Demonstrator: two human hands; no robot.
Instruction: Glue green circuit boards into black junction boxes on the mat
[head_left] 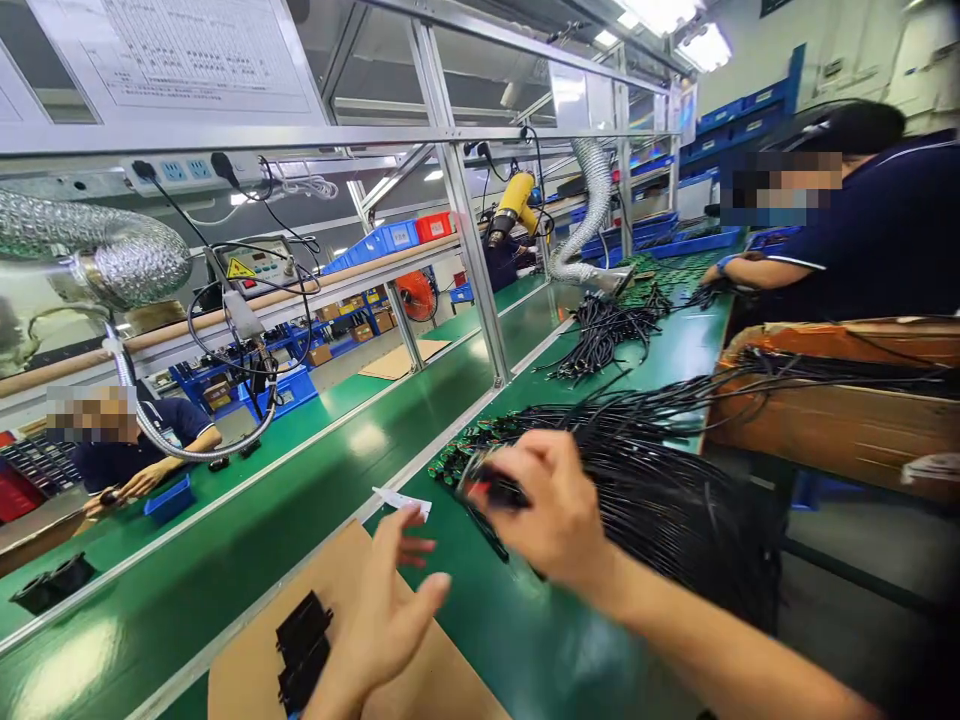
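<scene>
My right hand [551,510] is curled around a black cable end with a red part [491,490], just above the green bench and at the near edge of a big heap of black cables [660,480]. My left hand [390,610] hovers with fingers apart and empty over a sheet of cardboard [247,680]. A stack of small black parts [301,650] lies on that cardboard just left of my wrist. Small green circuit boards [457,455] lie beside the cable heap.
A green conveyor belt [225,540] runs along the left behind an aluminium frame post [480,290]. A person sits across the belt at the left, another at the far right near a cardboard box [840,420] full of cables. A flexible silver duct [97,260] hangs at left.
</scene>
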